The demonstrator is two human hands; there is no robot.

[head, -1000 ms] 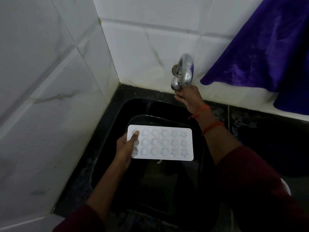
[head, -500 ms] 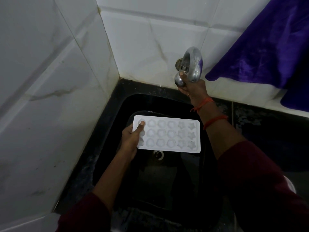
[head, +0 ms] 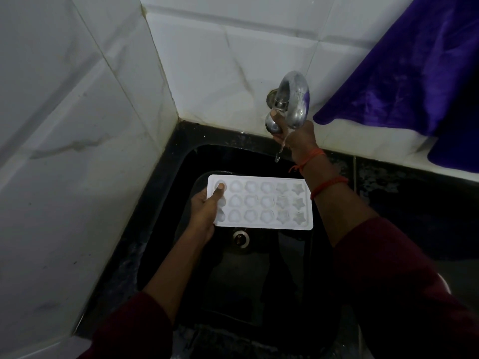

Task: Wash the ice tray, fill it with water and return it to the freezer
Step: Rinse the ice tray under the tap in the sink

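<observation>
**Head view, looking down into a corner sink.** A black sink (head: pixel 228 294) sits where two white tiled walls (head: pixel 77 151) meet.

- **Ice tray:** The white ice tray (head: pixel 261 203) has three rows of six moulds, rounded toward 9 o'clock and star-shaped toward 3 o'clock. It is held roughly level above the basin. The drain (head: pixel 241 238) shows just past its near edge, at 6 o'clock of the tray.
- **Left hand:** The left hand (head: pixel 204 213) grips the tray's short edge at 9 o'clock. The thumb lies on top in the corner mould, and the fingers pass beneath, out of sight.
- **Tap and right hand:** At 1 o'clock of the tray, a curved metal tap (head: pixel 294 99) projects from the wall. The right hand (head: pixel 298 137) is closed around the tap knob (head: pixel 272 125), with the thumb tip pressed against it.
- **Water:** A thin trickle of water (head: pixel 278 155) drops from the spout beside the right wrist. Its visible end lies apart from the tray's far edge.
- **Other details:** Red threads (head: pixel 328 185) circle the right wrist. A purple cloth (head: pixel 414 60) hangs at 2 o'clock of the scene. Both forearms emerge from dark red sleeves (head: pixel 401 281).
</observation>
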